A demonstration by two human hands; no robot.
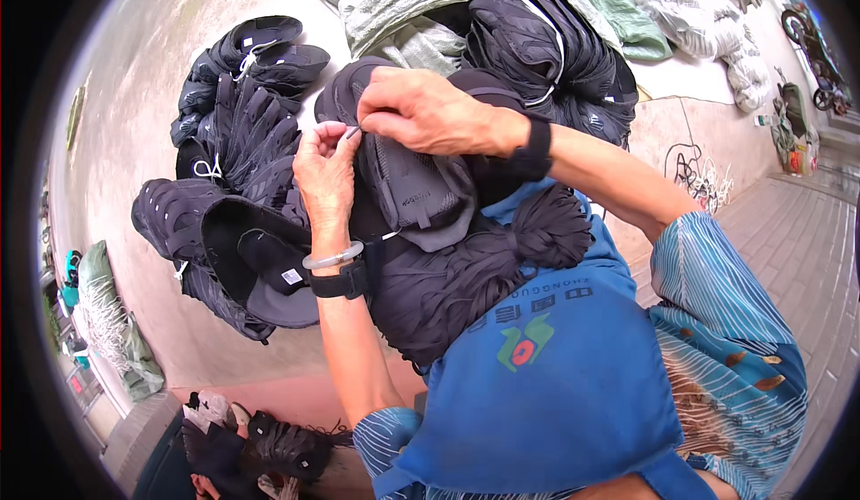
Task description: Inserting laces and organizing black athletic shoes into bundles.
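A dark grey and black shoe upper lies across my lap, its heel end toward me. Over its left edge, the fingertips of my left hand are pinched together. Just to the right, my right hand is closed with thumb and forefinger on a thin dark shoelace, which both hands grip where their fingertips meet. Fingers partly hide the lace. Below the upper, a thick bundle of black shoelaces rests on my blue apron.
Piles of black shoe uppers tied with white string stand left, beside an open-mouthed upper. A larger tied bundle sits at the back in a pale green woven sack. Black cord lies on the right.
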